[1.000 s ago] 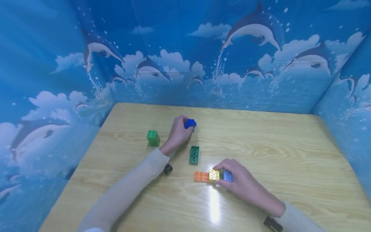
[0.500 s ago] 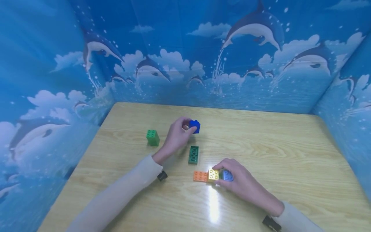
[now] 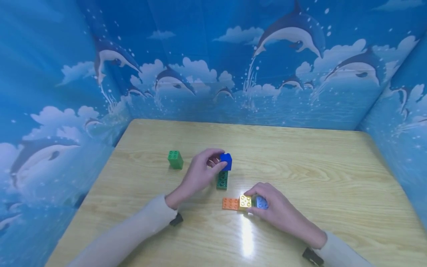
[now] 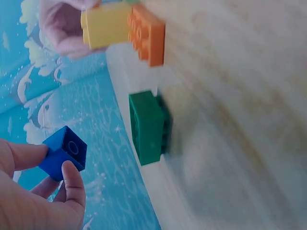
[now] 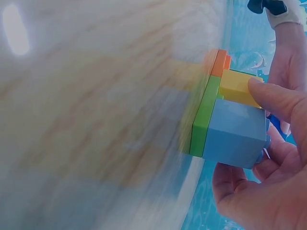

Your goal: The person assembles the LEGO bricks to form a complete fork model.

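A blue backdrop (image 3: 200, 33) shows dolphins (image 3: 293, 32) and clouds (image 3: 191, 70); a wood-grained table (image 3: 310, 167) bears white glare (image 3: 247, 237).

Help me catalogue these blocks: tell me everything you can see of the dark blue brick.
The dark blue brick is a blocky toy building brick with flat sides and sharp edges, plastic by its look. The left wrist view shows its hollow underside with one round tube inside; its top studs are hard to make out. The left hand pinches it, and nothing else is seen touching it. It is held off the wood-grain table, with a gap between it and the dark green brick.
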Demonstrator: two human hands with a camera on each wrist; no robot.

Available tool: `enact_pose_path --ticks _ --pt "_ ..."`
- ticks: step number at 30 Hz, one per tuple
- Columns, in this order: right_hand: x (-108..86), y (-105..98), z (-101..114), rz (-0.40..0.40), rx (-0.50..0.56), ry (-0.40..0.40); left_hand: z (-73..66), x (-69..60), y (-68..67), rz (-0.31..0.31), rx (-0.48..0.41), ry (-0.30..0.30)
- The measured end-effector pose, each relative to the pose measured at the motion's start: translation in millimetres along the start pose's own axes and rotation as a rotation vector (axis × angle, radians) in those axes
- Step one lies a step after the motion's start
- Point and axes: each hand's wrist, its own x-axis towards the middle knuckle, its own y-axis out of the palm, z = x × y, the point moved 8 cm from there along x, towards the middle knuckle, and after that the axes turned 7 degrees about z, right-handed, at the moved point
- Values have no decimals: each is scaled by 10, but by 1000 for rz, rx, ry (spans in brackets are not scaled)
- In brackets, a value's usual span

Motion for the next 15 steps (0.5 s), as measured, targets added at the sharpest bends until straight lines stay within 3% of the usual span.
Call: enact_pose_path --ticks 10,15 --pt "-8 0 28 -21 6 -37 5 -236 111 76 15 27" --pt "-9 -3 13 -9 0 -30 71 -318 156 126 -14 0"
